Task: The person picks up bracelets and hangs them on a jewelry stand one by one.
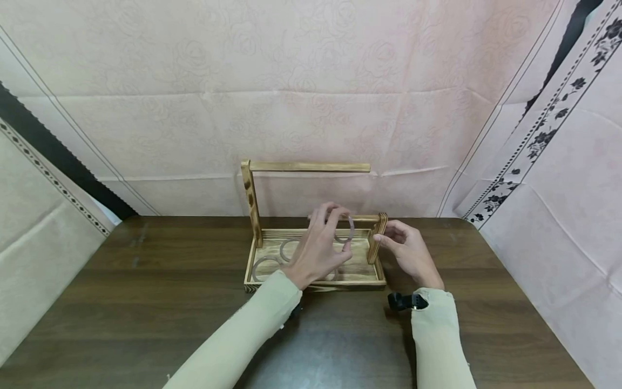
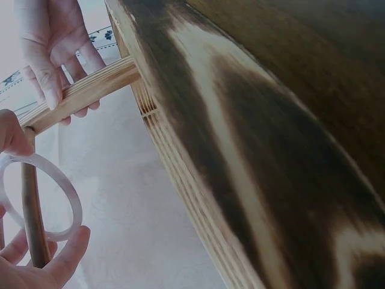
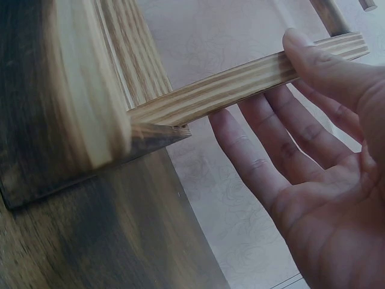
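Note:
My left hand [image 1: 318,243] pinches a pale, translucent bangle [image 2: 72,198] between thumb and fingers, above a wooden display stand's tray [image 1: 359,282]. The bangle encircles the stand's lower round rod [image 1: 363,218] in the left wrist view. At the stand's right side, my right hand [image 1: 410,251] grips the short upright post [image 3: 240,84], thumb on one face and fingertips on the other. More bangles, one of them a ring [image 1: 266,260] at the tray's left, lie inside the tray, partly hidden by my left hand and forearm.
A taller post [image 1: 250,205] at the stand's left carries an upper rod [image 1: 311,167] that reaches rightward. Under the stand is a dark wooden table [image 1: 170,302]. Pale patterned cloth [image 1: 301,108] hangs directly behind it and along both sides.

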`<state>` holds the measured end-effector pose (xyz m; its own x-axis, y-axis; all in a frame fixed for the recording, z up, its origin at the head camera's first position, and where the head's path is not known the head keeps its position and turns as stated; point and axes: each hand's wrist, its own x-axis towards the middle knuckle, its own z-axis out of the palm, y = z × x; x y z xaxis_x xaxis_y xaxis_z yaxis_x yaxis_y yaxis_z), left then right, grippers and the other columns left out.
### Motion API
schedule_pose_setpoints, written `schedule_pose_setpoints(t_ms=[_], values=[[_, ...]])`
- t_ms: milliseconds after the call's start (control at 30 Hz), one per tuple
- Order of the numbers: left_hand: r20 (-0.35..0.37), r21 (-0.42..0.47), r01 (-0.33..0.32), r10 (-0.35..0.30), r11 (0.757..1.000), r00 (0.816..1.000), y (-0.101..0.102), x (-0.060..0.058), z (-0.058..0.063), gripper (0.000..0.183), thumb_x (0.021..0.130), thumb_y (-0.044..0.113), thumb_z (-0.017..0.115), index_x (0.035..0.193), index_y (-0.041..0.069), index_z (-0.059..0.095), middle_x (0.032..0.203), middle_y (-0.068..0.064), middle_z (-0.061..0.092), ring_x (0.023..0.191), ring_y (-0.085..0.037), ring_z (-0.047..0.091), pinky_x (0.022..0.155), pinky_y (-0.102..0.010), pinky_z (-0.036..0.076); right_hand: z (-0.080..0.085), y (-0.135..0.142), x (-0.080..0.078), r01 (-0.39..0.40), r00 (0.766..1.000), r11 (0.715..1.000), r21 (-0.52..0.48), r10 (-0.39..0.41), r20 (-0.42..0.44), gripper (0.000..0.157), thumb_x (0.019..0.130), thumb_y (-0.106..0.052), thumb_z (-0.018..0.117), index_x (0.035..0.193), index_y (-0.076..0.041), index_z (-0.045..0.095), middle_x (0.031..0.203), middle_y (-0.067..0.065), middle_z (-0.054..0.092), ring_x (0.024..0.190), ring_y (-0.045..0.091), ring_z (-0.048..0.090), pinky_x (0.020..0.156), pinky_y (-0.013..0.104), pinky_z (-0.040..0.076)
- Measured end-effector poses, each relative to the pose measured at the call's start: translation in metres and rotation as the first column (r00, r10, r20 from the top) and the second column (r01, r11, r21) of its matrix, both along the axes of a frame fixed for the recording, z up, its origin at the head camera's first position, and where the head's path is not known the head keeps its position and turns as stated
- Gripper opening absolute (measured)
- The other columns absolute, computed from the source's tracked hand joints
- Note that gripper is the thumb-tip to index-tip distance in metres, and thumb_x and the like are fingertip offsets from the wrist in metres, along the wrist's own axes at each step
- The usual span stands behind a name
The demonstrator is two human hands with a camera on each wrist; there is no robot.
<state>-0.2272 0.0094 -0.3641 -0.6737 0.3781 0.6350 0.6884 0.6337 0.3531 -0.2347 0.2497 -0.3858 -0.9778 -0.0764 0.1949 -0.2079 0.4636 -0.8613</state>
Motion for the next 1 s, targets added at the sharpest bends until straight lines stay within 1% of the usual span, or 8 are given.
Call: schedule_pose_setpoints(t_ms=[67,233,433,567,767,1000], values=[[0.002,0.000,0.007,-0.007,1.000,1.000,0.002,0.000,0.001,0.062,0.078,0.014,0.079,0.134,0.014,0.051,0.137,-0.008,0.046,0.122,-0.024,0.051,0.100,-0.041,0.056,0.000,0.000,0.000,0.000,1.000,1.000,0.003,0.000,-0.001,0.036,0.097,-0.029,0.072,0.122,-0.004,0.067,0.109,0.014,0.072,0.097,0.014,0.068,0.084,0.021,0.054],[0.016,-0.006,0.013,-0.013,1.000,1.000,0.005,-0.001,0.001,0.062,0.078,0.014,0.079,0.134,0.014,0.052,0.138,-0.008,0.046,0.122,-0.024,0.051,0.090,-0.034,0.060,0.000,0.001,0.000,-0.002,1.000,1.000,0.009,0.002,-0.005,0.035,0.097,-0.030,0.071,0.121,-0.005,0.067,0.109,0.014,0.072,0.097,0.013,0.068,0.084,0.021,0.054],[-0.001,-0.024,0.018,-0.018,1.000,1.000,0.008,-0.002,0.001,0.063,0.078,0.015,0.080,0.134,0.014,0.052,0.139,-0.009,0.047,0.123,-0.024,0.051,0.093,-0.032,0.059,0.000,0.001,0.001,-0.007,1.000,1.000,0.007,0.007,-0.002,0.034,0.098,-0.031,0.071,0.120,-0.006,0.068,0.109,0.014,0.071,0.097,0.013,0.068,0.085,0.022,0.054],[-0.018,-0.040,0.024,-0.024,0.999,1.000,0.010,-0.003,0.002,0.062,0.078,0.016,0.080,0.133,0.015,0.052,0.139,-0.009,0.047,0.121,-0.024,0.052,0.089,-0.031,0.060,0.001,0.000,0.001,-0.001,1.000,1.000,0.004,0.001,0.001,0.032,0.098,-0.029,0.071,0.119,-0.005,0.068,0.109,0.014,0.071,0.096,0.014,0.068,0.084,0.022,0.054],[-0.012,-0.058,0.030,-0.031,0.998,0.999,0.012,-0.003,0.003,0.062,0.079,0.016,0.079,0.135,0.014,0.051,0.141,-0.010,0.046,0.122,-0.025,0.052,0.086,-0.029,0.059,0.001,0.000,0.001,0.000,1.000,1.000,0.004,0.000,0.001,0.031,0.098,-0.028,0.071,0.119,-0.007,0.068,0.109,0.013,0.072,0.097,0.016,0.068,0.084,0.023,0.054],[-0.013,-0.069,0.029,-0.030,0.997,0.999,0.015,-0.004,0.002,0.061,0.080,0.017,0.079,0.134,0.015,0.052,0.141,-0.009,0.046,0.122,-0.024,0.051,0.085,-0.028,0.059,0.000,0.001,0.000,-0.006,1.000,1.000,0.005,0.006,0.002,0.035,0.098,-0.031,0.071,0.122,-0.006,0.067,0.111,0.014,0.072,0.101,0.018,0.068,0.086,0.024,0.054]])
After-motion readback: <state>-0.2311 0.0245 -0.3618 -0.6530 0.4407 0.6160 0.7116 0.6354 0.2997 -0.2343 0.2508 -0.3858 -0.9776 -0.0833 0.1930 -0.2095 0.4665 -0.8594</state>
